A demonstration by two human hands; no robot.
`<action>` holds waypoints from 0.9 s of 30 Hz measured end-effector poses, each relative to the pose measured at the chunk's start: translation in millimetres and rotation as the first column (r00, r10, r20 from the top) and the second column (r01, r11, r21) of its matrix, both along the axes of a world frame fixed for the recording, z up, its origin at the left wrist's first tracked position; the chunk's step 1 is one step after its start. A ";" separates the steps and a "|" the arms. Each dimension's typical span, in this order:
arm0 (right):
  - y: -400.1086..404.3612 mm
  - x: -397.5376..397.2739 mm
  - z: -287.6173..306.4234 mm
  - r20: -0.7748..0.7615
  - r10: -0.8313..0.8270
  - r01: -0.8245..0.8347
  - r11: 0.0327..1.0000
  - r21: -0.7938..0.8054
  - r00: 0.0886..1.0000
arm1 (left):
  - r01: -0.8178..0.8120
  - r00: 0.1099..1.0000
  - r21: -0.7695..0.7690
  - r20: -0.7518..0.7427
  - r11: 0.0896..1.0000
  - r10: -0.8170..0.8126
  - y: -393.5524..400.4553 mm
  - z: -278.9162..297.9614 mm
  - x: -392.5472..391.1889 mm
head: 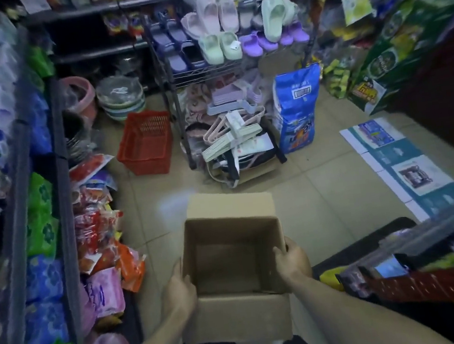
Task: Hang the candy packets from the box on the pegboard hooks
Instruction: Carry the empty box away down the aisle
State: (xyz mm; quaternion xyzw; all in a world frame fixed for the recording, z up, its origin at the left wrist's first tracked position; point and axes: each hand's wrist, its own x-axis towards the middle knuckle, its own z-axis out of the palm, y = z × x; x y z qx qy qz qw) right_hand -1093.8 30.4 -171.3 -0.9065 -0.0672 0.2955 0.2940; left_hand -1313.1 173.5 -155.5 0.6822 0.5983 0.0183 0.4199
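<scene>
Both forearms reach in low, and the left hand (179,287) and right hand (291,261) clamp opposite walls of the cardboard box (232,259), fingers hooked over the rims, thumbs outside, likely to carry it level. Plain matte brown board, flaps open, and it looks empty inside; no candy packets visible in it. Ahead, smooth pale floor tiles (314,167), a red lattice plastic basket (147,146), then a wire rack (224,66) of soft pastel slippers. Pegboard hooks? Can't make them out.
</scene>
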 end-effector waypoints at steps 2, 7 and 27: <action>25.3 15.7 1.6 -0.009 -0.093 0.093 0.996 0.012 0.996 | 0.059 0.998 -0.012 -0.011 0.998 -0.059 38.8 -3.6 24.4; 77.3 61.3 13.5 -0.014 -0.257 0.257 0.966 0.038 0.966 | 0.172 0.985 -0.005 0.027 0.985 -0.172 120.7 -10.6 99.1; 162.0 372.0 24.8 0.195 -0.400 0.426 0.897 -0.118 0.896 | 0.545 0.837 0.117 -0.008 0.830 -0.548 237.7 37.3 460.9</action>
